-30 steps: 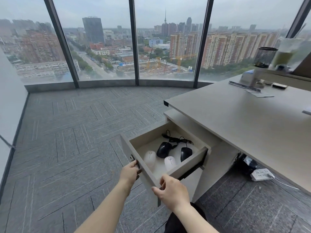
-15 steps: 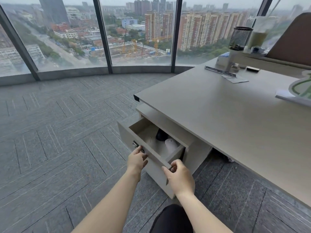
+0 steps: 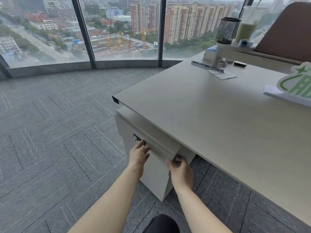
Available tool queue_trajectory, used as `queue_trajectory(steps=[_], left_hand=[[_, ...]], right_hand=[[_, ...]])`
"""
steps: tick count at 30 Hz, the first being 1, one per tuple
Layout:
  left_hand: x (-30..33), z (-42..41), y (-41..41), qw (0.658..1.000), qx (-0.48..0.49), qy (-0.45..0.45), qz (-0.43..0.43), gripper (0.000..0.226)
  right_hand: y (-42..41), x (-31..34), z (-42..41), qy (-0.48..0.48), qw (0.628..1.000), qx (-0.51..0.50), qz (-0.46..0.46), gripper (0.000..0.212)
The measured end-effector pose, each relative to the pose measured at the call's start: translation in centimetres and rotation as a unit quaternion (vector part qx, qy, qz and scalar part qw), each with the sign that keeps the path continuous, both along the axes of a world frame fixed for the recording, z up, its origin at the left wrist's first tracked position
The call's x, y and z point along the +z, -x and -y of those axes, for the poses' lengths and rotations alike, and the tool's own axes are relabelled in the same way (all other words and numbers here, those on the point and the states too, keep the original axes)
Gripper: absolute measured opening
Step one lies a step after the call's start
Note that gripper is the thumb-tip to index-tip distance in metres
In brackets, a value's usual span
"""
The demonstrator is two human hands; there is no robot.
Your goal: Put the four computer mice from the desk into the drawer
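The beige drawer [image 3: 127, 132] of the cabinet under the desk [image 3: 210, 115] is pushed fully in, its front flush with the cabinet. No computer mouse is visible; the drawer's inside is hidden. My left hand [image 3: 138, 154] presses its fingers against the drawer front just below the small metal lock [image 3: 136, 137]. My right hand [image 3: 180, 169] curls around the drawer front's right corner, thumb and fingers touching the edge.
A mesh pen cup [image 3: 227, 30], a cup of green drink [image 3: 247, 24], a metal ruler [image 3: 207, 65], papers [image 3: 222, 74] and a green-and-white sign [image 3: 297, 84] sit at the desk's far side. Grey carpet [image 3: 58, 132] spreads left toward the tall windows [image 3: 124, 27].
The drawer, open with several mice showing one second ago, slid in under both hands and is now closed. The view rose and shifted right.
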State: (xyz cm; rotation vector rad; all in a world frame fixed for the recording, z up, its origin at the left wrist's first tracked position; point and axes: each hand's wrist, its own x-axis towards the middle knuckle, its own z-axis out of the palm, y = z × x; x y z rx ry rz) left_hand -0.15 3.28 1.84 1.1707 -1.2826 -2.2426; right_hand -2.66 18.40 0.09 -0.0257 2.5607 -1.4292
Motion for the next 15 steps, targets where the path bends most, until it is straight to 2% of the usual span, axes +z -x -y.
queue_trajectory(steps=[5, 13, 15], left_hand=[[-0.7, 0.0, 1.9, 1.000, -0.011, 0.007, -0.003, 0.055], [-0.3, 0.0, 1.5, 0.999, -0.035, 0.010, -0.012, 0.056], [-0.2, -0.4, 0.7, 0.999, -0.042, 0.029, 0.013, 0.055]], right_hand=[[1.5, -0.8, -0.1, 0.004, 1.000, -0.014, 0.001, 0.032], [1.9, -0.7, -0.5, -0.001, 1.000, 0.007, 0.004, 0.026], [1.6, -0.1, -0.7, -0.010, 1.000, 0.011, 0.002, 0.020]])
